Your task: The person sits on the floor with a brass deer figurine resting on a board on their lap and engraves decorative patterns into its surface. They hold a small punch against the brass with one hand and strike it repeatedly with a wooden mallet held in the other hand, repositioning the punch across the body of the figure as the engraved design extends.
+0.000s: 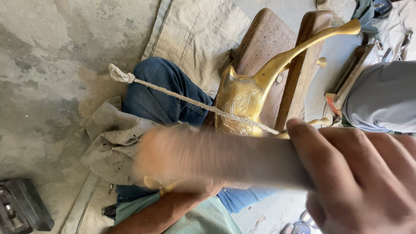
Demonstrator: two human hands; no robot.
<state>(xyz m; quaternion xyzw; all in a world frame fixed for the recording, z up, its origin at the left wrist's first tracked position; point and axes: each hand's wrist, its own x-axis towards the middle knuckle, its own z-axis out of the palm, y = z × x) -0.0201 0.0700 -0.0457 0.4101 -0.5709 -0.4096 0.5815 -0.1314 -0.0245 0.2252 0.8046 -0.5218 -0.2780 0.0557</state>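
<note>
Both hands worked a file (242, 160) across the brass vessel (242, 102) braced on the wooden block (264, 41): right hand (364, 182) clenched its handle, left hand (173, 160) blurred, grip unclear. Long, level strokes suited best.

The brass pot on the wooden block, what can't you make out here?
Head view:
- Lower body of the brass pot: hidden behind a blurred long tool.
- Left hand: motion-blurred, grip unreadable.
- Right hand: cut off by the frame's edge; its fingers wrap the tool.
- Rope: far end hidden behind the tool.
- Person at right: only grey cloth shows.
</note>
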